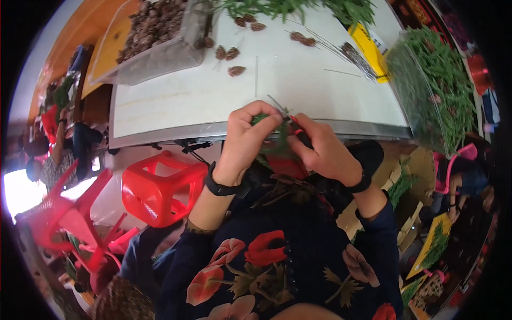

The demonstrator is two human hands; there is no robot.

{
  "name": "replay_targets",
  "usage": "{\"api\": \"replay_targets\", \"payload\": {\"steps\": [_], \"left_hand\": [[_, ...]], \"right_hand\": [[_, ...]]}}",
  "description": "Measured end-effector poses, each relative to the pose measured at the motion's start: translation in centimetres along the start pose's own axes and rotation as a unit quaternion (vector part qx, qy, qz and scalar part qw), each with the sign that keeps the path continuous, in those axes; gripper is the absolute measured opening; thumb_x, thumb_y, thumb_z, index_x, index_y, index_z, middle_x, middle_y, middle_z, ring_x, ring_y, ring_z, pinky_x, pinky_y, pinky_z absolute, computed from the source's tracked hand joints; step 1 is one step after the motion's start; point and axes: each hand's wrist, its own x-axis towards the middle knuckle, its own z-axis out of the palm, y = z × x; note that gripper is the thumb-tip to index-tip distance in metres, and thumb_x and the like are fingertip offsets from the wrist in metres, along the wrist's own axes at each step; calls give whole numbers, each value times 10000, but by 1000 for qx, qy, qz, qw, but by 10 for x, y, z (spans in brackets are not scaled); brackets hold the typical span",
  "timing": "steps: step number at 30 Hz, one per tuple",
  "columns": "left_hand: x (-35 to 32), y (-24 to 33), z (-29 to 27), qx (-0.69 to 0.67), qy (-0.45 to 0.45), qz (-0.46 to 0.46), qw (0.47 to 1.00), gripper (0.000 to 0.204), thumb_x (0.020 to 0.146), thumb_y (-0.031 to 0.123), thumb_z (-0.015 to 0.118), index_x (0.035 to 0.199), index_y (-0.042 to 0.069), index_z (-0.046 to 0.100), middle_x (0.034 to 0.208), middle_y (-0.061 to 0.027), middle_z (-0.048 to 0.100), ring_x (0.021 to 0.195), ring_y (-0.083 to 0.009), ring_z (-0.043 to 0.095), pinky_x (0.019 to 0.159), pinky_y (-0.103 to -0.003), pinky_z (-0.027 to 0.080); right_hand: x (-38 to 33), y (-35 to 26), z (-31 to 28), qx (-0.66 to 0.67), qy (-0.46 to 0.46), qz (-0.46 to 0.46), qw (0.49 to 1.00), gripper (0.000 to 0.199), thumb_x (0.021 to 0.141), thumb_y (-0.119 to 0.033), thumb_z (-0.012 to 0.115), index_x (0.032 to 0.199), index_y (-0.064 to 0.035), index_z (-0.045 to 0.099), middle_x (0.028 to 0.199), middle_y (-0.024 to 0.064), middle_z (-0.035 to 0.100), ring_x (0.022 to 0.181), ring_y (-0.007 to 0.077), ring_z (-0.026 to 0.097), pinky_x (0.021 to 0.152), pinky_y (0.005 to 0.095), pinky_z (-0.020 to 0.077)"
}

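Over the near edge of the white table (176,101), my left hand (242,136) pinches a green artificial pine sprig (281,140) between thumb and fingers. A thin wire sticks up from the pinch. My right hand (326,152) is closed around a red-and-black handled tool, seemingly pliers (295,127), whose jaws meet the sprig beside my left fingertips. The fingers hide most of the tool. Beyond my hands, several small brown pine cones (236,70) lie on the tabletop.
A see-through bin (160,69) of pine cones stands at the far left. At right, another bin (416,90) overflows with green sprigs, beside a yellow strip (370,50) and loose wires (341,71). A red stool (160,186) stands left below the table. Other people sit at both sides.
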Motion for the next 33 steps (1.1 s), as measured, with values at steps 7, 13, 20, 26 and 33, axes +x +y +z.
{"api": "replay_targets", "payload": {"steps": [7,13,20,26,33], "left_hand": [[2,-4,13,76,43,90,992,46,857,26,641,876,-15,639,757,22,628,699,-28,530,646,-191,433],[1,-7,12,61,40,153,986,62,860,38,639,882,-20,635,801,8,633,761,-40,539,679,-211,453],[1,-11,0,-21,-88,66,994,86,859,60,648,880,-22,636,808,-10,639,775,-53,551,696,-218,458],[1,-11,3,62,-108,81,989,98,872,76,649,888,-20,642,796,-5,640,766,-55,557,682,-218,457],[2,-20,0,64,-104,73,990,83,891,89,640,890,8,658,749,-5,645,697,-63,586,620,-227,476]], "right_hand": [[2,-6,4,-135,65,-29,988,171,868,-94,584,992,-3,509,775,226,582,723,428,579,616,394,452],[-1,-6,1,-151,66,-15,986,195,850,-96,603,979,-5,489,733,213,570,669,426,567,592,454,445],[-6,-29,-24,172,-86,190,963,112,887,-94,565,943,-11,514,670,146,527,560,299,502,539,359,418],[-19,1,-17,192,-91,215,953,92,903,-113,575,916,-32,532,645,25,518,522,135,488,470,275,356],[-18,-10,-24,258,-116,256,924,156,906,-165,598,930,-18,552,673,-11,530,576,91,515,491,269,368]]}}
